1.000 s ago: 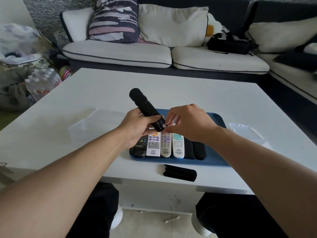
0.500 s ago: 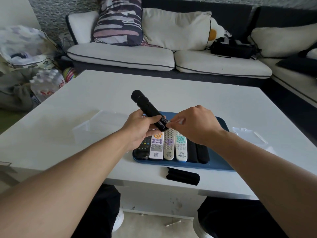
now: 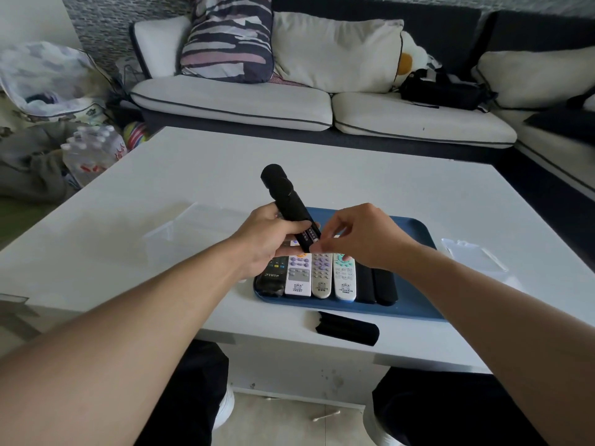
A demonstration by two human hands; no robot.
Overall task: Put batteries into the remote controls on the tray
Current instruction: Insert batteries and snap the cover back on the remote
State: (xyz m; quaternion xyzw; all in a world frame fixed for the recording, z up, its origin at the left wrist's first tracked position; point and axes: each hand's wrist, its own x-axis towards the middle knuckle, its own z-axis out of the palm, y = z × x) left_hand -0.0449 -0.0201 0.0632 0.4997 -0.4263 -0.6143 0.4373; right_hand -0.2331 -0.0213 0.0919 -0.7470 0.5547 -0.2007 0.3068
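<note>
The left hand [image 3: 267, 239] is wrapped round a black remote [image 3: 289, 204], holding it tilted above the blue tray [image 3: 415, 304], far end up and away. The right hand [image 3: 363, 236] has its fingertips pinched together at the remote's near end, on what looks like a battery [image 3: 310, 236] in the open compartment; its label is too small to read. Below both hands, six remotes [image 3: 322, 275] lie side by side on the tray, their tops hidden by the hands. The leftmost reads something like "JTMTP". Nearer than the tray, a black battery cover [image 3: 347, 329] lies on the white table [image 3: 193, 188].
</note>
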